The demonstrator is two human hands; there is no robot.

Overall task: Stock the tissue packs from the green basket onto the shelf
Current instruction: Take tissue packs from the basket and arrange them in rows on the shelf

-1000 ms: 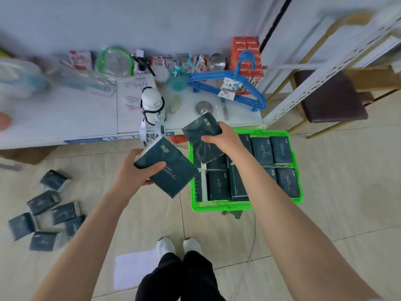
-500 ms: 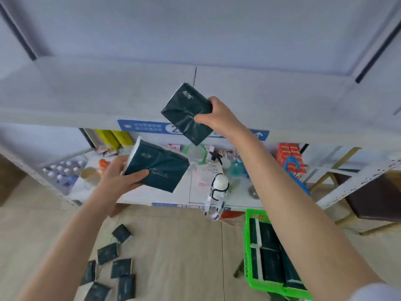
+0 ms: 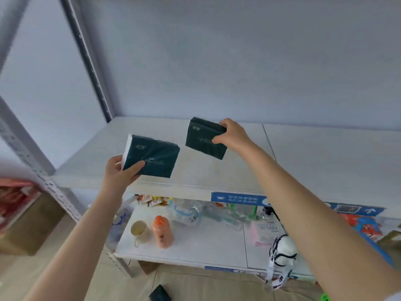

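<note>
Pale wall, white shelf (image 3: 217, 172) ahead. The left hand (image 3: 121, 173) has its fingers clamped on one tissue pack (image 3: 154, 157) above the shelf's front edge; the right hand (image 3: 233, 135) grips a second pack (image 3: 202, 137) deeper over the shelf. Best to lower both flat, side by side.

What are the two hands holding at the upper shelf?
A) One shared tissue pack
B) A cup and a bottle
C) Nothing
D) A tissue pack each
D: the left hand grips one tissue pack, the right hand a second tissue pack, both at the upper shelf.
</note>
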